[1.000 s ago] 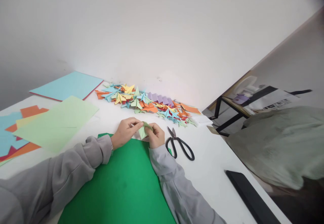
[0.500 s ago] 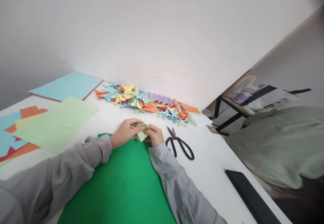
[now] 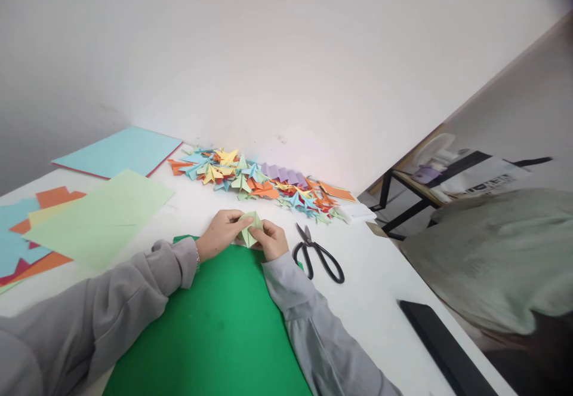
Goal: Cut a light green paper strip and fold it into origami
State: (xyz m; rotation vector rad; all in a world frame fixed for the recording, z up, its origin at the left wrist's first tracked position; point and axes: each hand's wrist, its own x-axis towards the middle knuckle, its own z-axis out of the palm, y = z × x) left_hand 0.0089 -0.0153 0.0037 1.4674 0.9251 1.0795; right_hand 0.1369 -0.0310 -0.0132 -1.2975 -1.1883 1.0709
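Note:
A small folded piece of pale green paper [image 3: 249,233] is pinched between both hands just above the far edge of a big dark green sheet [image 3: 215,330]. My left hand [image 3: 219,232] grips its left side with fingers curled. From the right, my right hand [image 3: 271,241] closes on it with thumb and fingertips. Both arms wear grey sleeves. Part of the paper is hidden behind my fingers.
Black scissors [image 3: 317,255] lie just right of my right hand. A heap of several coloured folded paper shapes [image 3: 255,184] lies further back. Light green [image 3: 101,217], blue [image 3: 120,152] and orange sheets lie at left. A black flat object [image 3: 443,345] sits at the table's right edge.
The folded green paper has been turned and reworked between my fingers; both hands stayed in the same spot on the table.

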